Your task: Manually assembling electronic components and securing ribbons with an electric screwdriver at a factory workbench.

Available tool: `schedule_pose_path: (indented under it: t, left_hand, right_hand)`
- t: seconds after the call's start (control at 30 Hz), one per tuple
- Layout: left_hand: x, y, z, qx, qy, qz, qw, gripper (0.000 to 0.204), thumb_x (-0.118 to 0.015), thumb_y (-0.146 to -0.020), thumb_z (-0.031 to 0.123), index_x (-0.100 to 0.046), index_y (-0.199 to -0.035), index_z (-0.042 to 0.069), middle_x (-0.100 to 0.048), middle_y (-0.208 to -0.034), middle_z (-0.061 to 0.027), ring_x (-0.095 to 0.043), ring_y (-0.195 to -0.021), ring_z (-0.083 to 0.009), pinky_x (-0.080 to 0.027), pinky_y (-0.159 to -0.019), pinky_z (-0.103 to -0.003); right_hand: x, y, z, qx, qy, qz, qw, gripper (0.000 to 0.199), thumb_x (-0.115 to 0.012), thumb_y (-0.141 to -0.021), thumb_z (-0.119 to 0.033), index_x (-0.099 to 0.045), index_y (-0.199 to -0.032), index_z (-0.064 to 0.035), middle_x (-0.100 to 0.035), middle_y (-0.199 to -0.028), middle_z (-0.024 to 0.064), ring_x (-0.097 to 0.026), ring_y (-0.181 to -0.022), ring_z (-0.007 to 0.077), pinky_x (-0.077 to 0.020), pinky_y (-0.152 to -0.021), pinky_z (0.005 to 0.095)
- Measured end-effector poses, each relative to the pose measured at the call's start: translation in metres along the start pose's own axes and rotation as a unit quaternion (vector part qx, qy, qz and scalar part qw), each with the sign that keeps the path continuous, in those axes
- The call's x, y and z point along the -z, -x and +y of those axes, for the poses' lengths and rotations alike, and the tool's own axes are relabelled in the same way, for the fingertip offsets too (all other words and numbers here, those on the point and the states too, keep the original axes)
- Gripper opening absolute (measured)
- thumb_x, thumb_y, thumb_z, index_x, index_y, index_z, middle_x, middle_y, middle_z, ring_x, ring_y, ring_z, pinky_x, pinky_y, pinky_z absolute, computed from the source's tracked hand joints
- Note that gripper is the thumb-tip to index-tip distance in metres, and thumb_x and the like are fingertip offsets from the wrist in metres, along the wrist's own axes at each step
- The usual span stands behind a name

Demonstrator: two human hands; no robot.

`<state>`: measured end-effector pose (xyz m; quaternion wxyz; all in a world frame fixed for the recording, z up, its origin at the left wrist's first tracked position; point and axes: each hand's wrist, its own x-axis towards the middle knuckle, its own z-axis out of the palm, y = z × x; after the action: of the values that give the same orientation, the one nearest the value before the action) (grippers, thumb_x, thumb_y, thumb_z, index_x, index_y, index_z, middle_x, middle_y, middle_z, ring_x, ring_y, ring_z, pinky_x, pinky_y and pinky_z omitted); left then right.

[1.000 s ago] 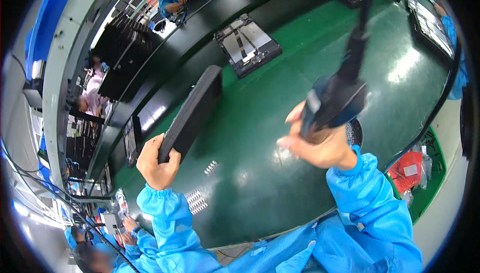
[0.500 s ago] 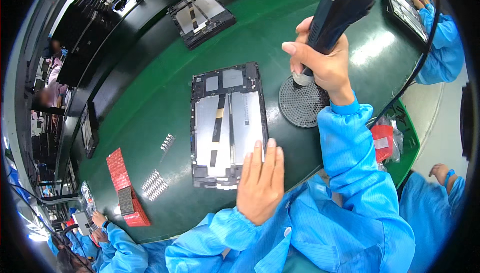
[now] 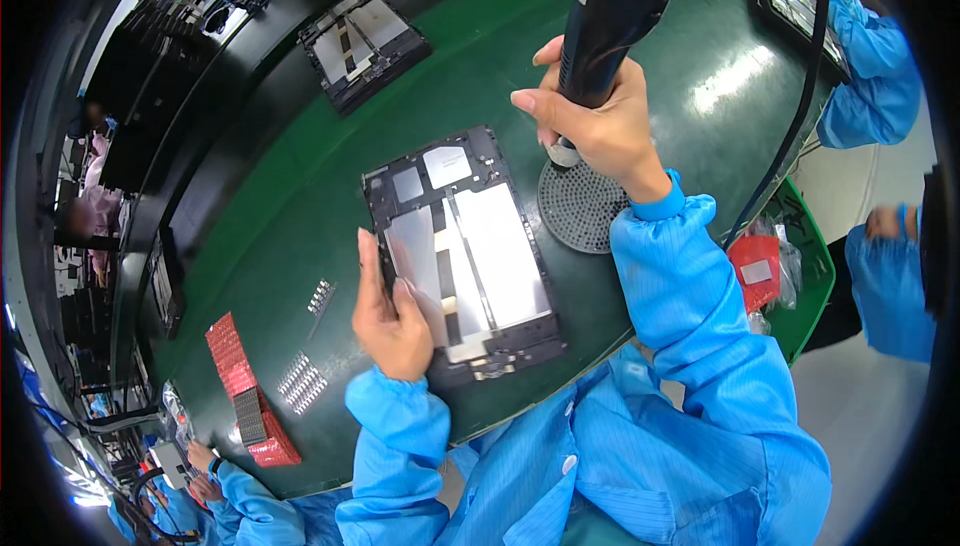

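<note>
My right hand [image 3: 605, 131] is wrapped round a black electric screwdriver [image 3: 612, 21]. The screwdriver's pale lower end is over the rim of a round, grey, perforated screw tray [image 3: 575, 208]. An opened tablet [image 3: 505, 251] lies at an angle on the green bench, showing silver plates, dark ribbon strips and a black frame. My left hand [image 3: 393, 331] is at the tablet's left edge, with fingers stretched out and thumb apart, alongside the frame. Whether its hidden fingers reach under the edge cannot be seen.
Another opened tablet stack [image 3: 365, 46] sits at the far left. Red bubble wrap [image 3: 232, 351] and rows of small metal parts [image 3: 302, 383] lie on the left. A green bin [image 3: 808, 276] stands at right, near a black cable [image 3: 790, 136]. Co-workers' blue sleeves [image 3: 870, 86] show around.
My left hand has gone from the tablet's lower right corner to its left edge. The tablet has turned slightly counterclockwise. My right hand still holds the screwdriver over the screw tray.
</note>
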<state>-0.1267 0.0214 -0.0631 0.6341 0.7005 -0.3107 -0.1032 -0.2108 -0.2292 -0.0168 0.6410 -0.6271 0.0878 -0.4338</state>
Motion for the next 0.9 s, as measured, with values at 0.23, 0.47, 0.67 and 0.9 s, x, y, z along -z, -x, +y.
schedule_pose_path:
  t: [0.23,0.47,0.67,0.9]
  left_hand:
    - [-0.009,0.029,0.016,-0.144,-0.298,-0.038,0.943,0.043,-0.047,-0.09,0.0,-0.042,-0.133,-0.003,-0.057,-0.122,-0.0218,-0.055,-0.115,-0.0256,-0.038,-0.1,-0.036]
    - [0.011,0.03,0.022,0.019,-0.104,0.146,0.984,0.012,-0.06,-0.086,0.001,-0.065,-0.096,-0.004,-0.068,-0.099,-0.0155,-0.064,-0.098,-0.0218,-0.046,-0.091,-0.035]
    - [0.054,0.017,0.017,0.054,-0.163,-0.012,0.985,0.012,-0.064,-0.083,0.001,-0.067,-0.093,-0.006,-0.064,-0.091,-0.011,-0.062,-0.085,-0.0155,-0.051,-0.073,-0.026]
    - [0.053,0.009,0.018,0.181,0.021,-0.017,0.983,0.014,-0.066,-0.083,0.002,-0.064,-0.094,-0.007,-0.066,-0.079,-0.0082,-0.06,-0.064,-0.0104,-0.05,-0.06,-0.021]
  right_hand:
    - [0.008,-0.002,0.004,-0.01,0.009,-0.001,1.0,0.031,-0.076,-0.072,-0.002,-0.055,-0.094,0.0008,-0.059,-0.062,0.0029,-0.056,-0.048,0.0094,-0.0427,-0.042,0.0228]
    - [0.001,0.0,0.002,-0.028,-0.011,0.003,1.0,0.031,-0.076,-0.073,-0.003,-0.056,-0.096,0.0006,-0.058,-0.062,0.0015,-0.055,-0.049,0.0085,-0.0418,-0.044,0.0221]
    - [-0.001,0.01,-0.019,0.09,0.011,0.016,0.996,0.03,-0.07,-0.075,0.002,-0.055,-0.101,0.0026,-0.056,-0.06,0.0026,-0.053,-0.049,0.0091,-0.0414,-0.046,0.0219]
    - [-0.066,0.027,-0.038,0.073,-0.064,-0.081,0.992,0.034,-0.069,-0.076,0.004,-0.052,-0.104,0.0042,-0.058,-0.062,0.0038,-0.055,-0.051,0.0091,-0.0426,-0.049,0.0213]
